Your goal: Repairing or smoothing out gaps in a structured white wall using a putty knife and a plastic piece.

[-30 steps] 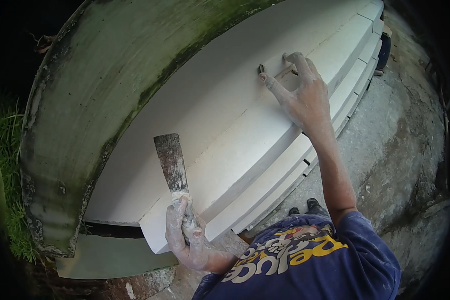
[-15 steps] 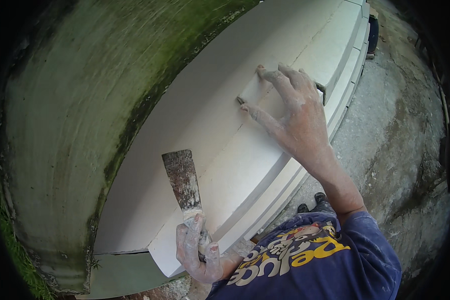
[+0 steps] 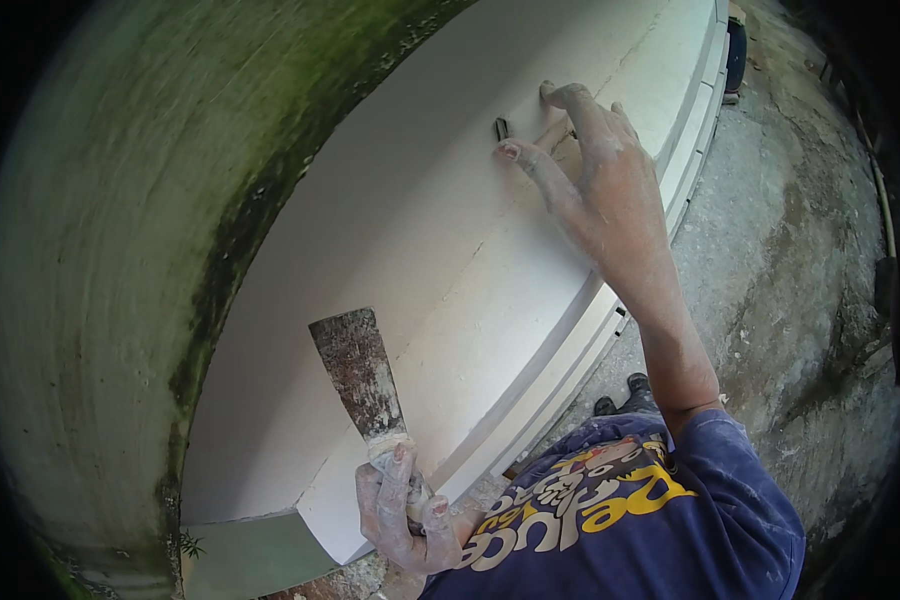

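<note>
My left hand [image 3: 405, 510], coated in white dust, is wrapped around the handle of a putty knife [image 3: 358, 370]. Its worn, stained blade points up and away, over the near part of a long curved white surface [image 3: 420, 250]. Farther along that surface, my dusty right hand [image 3: 610, 185] grips a flat white block [image 3: 532, 115] between thumb and fingers. The block lies against the surface, and a dark edge shows at its left end. My palm and fingers hide much of it. A thin, rough seam runs lengthwise along the white surface, passing beneath my right hand.
A curved green, mossy wall [image 3: 170, 200] borders the white surface on the left. White stepped edges [image 3: 540, 415] drop away on the right to rough grey ground [image 3: 780, 260]. At the far right stands a dark shape [image 3: 736, 55], perhaps a person's leg.
My right hand has slid the white block farther away along the surface, and its wrist has straightened somewhat. The putty knife in my left hand has barely moved.
</note>
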Motion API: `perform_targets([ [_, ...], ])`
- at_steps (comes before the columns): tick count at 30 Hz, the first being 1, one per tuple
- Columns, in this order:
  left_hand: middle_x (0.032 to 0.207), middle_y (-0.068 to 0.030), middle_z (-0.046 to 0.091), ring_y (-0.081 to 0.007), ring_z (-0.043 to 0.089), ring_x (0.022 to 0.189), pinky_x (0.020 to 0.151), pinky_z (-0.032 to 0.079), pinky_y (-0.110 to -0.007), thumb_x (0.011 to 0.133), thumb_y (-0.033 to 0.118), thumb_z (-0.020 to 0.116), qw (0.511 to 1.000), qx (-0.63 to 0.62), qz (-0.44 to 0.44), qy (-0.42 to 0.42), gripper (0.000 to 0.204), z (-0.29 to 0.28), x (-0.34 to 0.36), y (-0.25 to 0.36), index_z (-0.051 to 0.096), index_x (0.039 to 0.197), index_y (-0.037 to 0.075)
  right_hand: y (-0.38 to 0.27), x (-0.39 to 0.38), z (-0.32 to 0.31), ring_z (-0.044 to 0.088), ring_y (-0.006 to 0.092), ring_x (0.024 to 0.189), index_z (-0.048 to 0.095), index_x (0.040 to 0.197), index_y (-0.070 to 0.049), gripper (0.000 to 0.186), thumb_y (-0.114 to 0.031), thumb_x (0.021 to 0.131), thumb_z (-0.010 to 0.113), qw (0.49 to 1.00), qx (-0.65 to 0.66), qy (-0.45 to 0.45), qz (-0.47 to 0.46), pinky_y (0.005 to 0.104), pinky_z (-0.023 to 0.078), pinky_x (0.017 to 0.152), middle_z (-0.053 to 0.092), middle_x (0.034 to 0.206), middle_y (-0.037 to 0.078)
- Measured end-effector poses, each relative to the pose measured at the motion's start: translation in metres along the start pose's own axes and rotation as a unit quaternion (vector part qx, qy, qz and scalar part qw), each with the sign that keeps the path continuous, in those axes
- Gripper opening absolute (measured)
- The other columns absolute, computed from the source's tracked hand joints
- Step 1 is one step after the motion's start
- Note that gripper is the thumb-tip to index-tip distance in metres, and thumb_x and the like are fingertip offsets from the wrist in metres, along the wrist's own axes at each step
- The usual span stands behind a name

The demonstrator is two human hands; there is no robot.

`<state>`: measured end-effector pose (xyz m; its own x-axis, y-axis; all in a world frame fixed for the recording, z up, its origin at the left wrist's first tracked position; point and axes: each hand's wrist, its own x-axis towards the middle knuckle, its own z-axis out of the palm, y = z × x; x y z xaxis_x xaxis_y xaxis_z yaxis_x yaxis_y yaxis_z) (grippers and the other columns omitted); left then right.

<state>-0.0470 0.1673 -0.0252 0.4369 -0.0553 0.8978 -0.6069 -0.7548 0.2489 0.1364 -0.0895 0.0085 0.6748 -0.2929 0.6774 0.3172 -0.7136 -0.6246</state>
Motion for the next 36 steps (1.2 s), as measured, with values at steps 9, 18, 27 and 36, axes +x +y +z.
perform_targets([
  [9, 0.128, -0.0329, 0.062, -0.0427, 0.063, 0.121, 0.106, 0.05, -0.047, 0.09, 0.033, 0.061, 0.996, 0.03, -0.027, -0.086, 0.061, -0.017, -0.001, 0.002, 0.063, 0.128, -0.015, 0.002, 0.012, -0.017, 0.067, 0.0332, 0.115, 0.063, 0.122, -0.004, 0.043, -0.03, 0.091, 0.078, 0.981, 0.136, -0.046, 0.131, 0.0476, 0.054, 0.098, 0.071, 0.103, 0.016],
  [18, 0.129, -0.0327, 0.061, -0.0421, 0.062, 0.12, 0.105, 0.049, -0.047, 0.092, 0.034, 0.061, 0.988, 0.072, 0.084, -0.108, 0.061, -0.015, 0.003, -0.003, 0.062, 0.128, -0.014, 0.02, 0.015, -0.014, 0.072, 0.0361, 0.102, 0.064, 0.123, -0.007, 0.05, -0.037, 0.087, 0.081, 0.991, 0.07, -0.043, 0.107, 0.0469, 0.061, 0.086, 0.061, 0.123, 0.023],
  [27, 0.12, -0.0317, 0.066, -0.042, 0.065, 0.114, 0.1, 0.053, -0.047, 0.094, 0.036, 0.06, 0.99, 0.014, -0.117, -0.079, 0.059, -0.009, 0.003, 0.012, 0.064, 0.125, -0.014, 0.009, 0.004, -0.001, 0.072, 0.0361, 0.097, 0.056, 0.132, -0.002, 0.068, -0.039, 0.084, 0.085, 0.999, 0.029, 0.03, -0.013, 0.0478, 0.061, 0.081, 0.062, 0.116, 0.023],
  [36, 0.12, -0.0322, 0.063, -0.0353, 0.059, 0.08, 0.057, 0.043, -0.041, 0.096, 0.016, 0.058, 0.959, 0.124, 0.187, -0.173, 0.057, -0.011, 0.025, -0.004, 0.046, 0.151, 0.01, 0.013, 0.004, 0.001, 0.072, 0.0352, 0.098, 0.051, 0.134, 0.001, 0.069, -0.035, 0.085, 0.084, 0.998, -0.016, 0.041, -0.049, 0.0454, 0.062, 0.084, 0.061, 0.117, 0.023],
])
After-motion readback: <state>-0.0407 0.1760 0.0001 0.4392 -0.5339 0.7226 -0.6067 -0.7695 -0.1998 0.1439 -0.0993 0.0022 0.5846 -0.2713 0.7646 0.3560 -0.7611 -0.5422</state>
